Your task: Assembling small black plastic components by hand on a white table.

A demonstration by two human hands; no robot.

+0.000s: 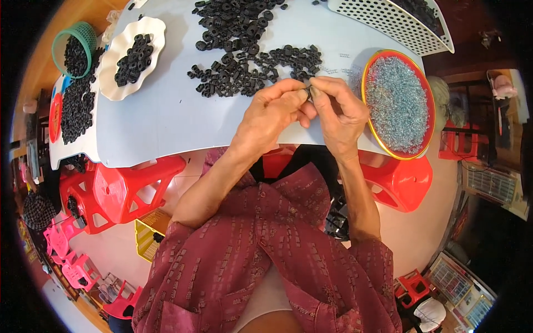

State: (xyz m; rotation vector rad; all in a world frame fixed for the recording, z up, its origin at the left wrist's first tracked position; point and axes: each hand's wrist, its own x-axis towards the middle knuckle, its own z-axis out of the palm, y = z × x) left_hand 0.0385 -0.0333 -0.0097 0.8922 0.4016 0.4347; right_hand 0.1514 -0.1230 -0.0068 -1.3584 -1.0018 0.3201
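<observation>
My left hand [272, 114] and my right hand [341, 116] meet above the near edge of the table. Both are closed, thumbs against fingertips, pinching a small black part [308, 92] between them. Its exact shape is mostly hidden by my fingers. Just beyond my hands lies a loose spread of small black ring-like and block-like parts [233, 72]. To the right of my right hand, a red tray with a yellow rim [431, 108] holds a heap of tiny clear, silvery-blue pieces [397, 105].
A white scalloped dish [108, 72] with black parts stands left on the pale table [144, 130]. Further left are a green basket [86, 36] and another black heap [78, 111]. At far right sits a white perforated basket [377, 19]. Red stools [130, 188] flank me below.
</observation>
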